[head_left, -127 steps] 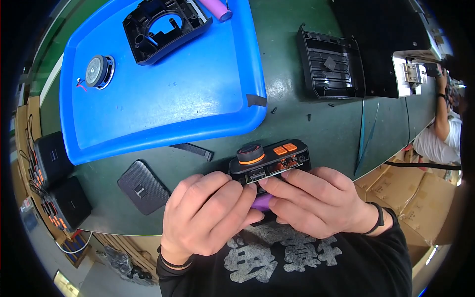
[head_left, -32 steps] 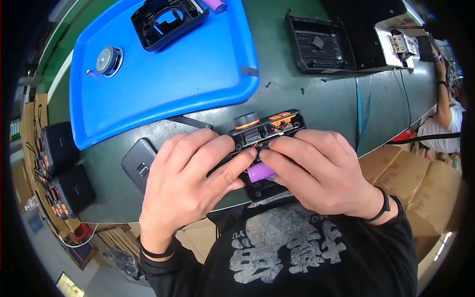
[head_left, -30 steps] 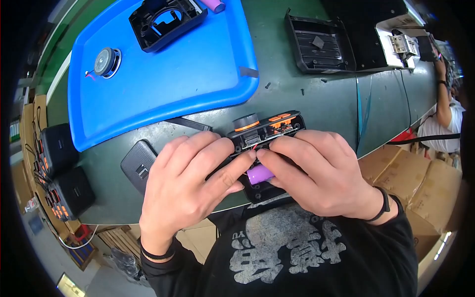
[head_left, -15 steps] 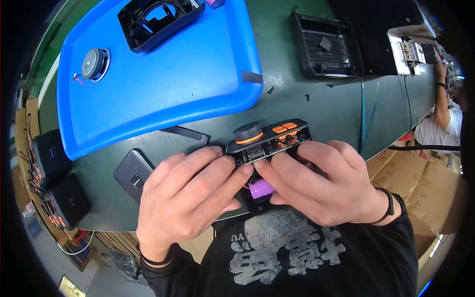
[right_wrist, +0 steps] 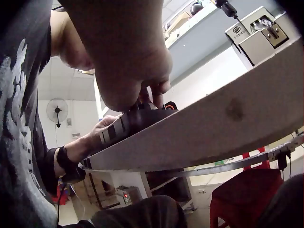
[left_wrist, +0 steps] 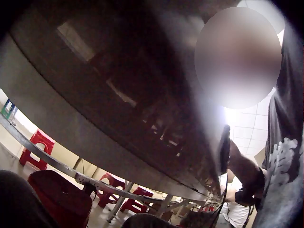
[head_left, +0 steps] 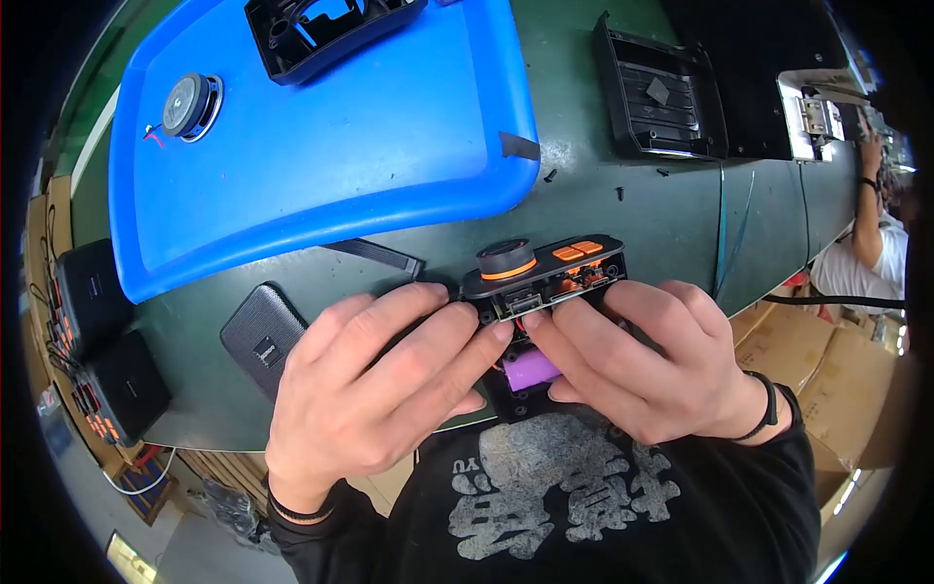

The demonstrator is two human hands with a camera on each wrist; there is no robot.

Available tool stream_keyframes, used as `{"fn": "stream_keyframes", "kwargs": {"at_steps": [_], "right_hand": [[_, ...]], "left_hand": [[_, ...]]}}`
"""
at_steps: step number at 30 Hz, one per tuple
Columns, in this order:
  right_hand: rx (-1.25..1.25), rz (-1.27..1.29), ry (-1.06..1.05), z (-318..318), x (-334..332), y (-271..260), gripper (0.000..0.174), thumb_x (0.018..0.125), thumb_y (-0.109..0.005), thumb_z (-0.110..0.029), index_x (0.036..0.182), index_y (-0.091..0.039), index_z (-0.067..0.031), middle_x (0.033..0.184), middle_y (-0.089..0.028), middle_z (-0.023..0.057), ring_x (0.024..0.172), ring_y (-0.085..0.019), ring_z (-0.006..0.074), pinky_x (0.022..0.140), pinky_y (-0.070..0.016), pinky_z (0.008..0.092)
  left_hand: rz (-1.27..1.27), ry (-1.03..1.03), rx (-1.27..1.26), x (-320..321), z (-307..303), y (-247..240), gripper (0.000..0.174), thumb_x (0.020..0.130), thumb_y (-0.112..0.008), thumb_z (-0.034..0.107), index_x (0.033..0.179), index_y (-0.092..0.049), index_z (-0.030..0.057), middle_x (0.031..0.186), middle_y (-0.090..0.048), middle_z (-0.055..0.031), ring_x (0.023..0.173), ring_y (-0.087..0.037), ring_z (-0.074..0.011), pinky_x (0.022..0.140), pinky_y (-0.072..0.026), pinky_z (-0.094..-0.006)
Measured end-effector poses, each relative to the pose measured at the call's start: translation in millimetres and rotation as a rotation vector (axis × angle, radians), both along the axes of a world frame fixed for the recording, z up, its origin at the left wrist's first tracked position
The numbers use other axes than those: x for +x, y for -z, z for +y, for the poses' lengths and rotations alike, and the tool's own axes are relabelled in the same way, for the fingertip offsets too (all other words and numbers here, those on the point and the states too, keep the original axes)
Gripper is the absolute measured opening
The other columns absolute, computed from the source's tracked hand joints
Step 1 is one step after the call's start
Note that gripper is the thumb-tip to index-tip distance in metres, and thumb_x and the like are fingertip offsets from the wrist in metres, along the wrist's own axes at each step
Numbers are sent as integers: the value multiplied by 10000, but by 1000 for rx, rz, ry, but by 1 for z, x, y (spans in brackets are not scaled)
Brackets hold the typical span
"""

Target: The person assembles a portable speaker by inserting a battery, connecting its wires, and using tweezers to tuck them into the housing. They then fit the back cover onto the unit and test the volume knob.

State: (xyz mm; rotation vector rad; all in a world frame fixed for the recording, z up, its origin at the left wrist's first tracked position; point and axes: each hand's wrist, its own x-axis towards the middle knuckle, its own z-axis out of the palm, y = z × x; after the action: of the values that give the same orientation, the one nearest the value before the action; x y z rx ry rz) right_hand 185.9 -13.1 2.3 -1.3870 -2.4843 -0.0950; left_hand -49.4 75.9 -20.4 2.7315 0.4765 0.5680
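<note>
An opened black speaker housing (head_left: pixel 623 259) stands at the near table edge, its knob (head_left: pixel 507 258) ringed in orange and its two orange buttons (head_left: pixel 577 250) on top. Below them runs the edge of a circuit board (head_left: pixel 556 297). A purple battery cell (head_left: pixel 530 371) shows under the hands, with thin red wire beside it. My left hand (head_left: pixel 375 384) grips the housing's left end, index fingertip at the board's lower edge. My right hand (head_left: pixel 652 365) holds the right side, its fingertips at the board's edge close to the left ones. The fingers hide part of the inside.
A blue tray (head_left: pixel 341 226) holds a loose round speaker driver (head_left: pixel 192 107) and a black frame (head_left: pixel 326 39). A black mesh grille (head_left: pixel 263 339) lies left, a black shell (head_left: pixel 662 102) back right, small screws (head_left: pixel 620 194) nearby. Finished-looking speakers (head_left: pixel 122 394) stand far left.
Over the last second the housing has tipped so its top and buttons show more. Both hands keep their places at the board's edge; the head view has shifted slightly.
</note>
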Motion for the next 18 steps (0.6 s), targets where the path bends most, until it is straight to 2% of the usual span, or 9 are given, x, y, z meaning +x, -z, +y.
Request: {"fn": "stream_keyframes", "kwargs": {"at_steps": [18], "right_hand": [[-58,-13,-21,1,1,-6,331,788,-704,-242,1036,-702,-22,1102,-640,12,953,-565,167,694,-417,270]], "left_hand": [[19,-6,-21,-1,-1,-2,374,901,-625,395,1144,-747,140,1092,-640,-37,1013,-620,-267,741,-496,-388]]}}
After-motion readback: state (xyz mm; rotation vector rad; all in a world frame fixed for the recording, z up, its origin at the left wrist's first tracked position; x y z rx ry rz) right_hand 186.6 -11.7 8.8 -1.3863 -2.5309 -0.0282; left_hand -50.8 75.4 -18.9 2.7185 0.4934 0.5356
